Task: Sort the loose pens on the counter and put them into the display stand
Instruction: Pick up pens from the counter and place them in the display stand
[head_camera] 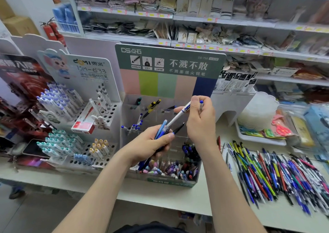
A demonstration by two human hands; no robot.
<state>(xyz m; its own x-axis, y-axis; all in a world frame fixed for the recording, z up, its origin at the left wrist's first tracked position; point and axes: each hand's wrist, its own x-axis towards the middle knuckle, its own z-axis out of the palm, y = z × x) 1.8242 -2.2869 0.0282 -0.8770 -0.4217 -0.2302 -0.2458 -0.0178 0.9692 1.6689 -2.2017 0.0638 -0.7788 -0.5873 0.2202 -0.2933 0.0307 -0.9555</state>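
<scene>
One white pen (178,116), pinched in fingers (179,109) of right hand (201,122), slanting to upper right from bundle (164,131) gripped in left hand (151,143), over display stand (169,181).

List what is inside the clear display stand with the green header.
In the clear acrylic display stand, the front row holds mixed-colour pens; back pockets hold blue-capped white pens and a yellow-and-black pen. The left hand and right hand hide the middle.

Two hands (149,143) (201,120), two extinguishers (52,30) — one pen heap (277,175)
</scene>
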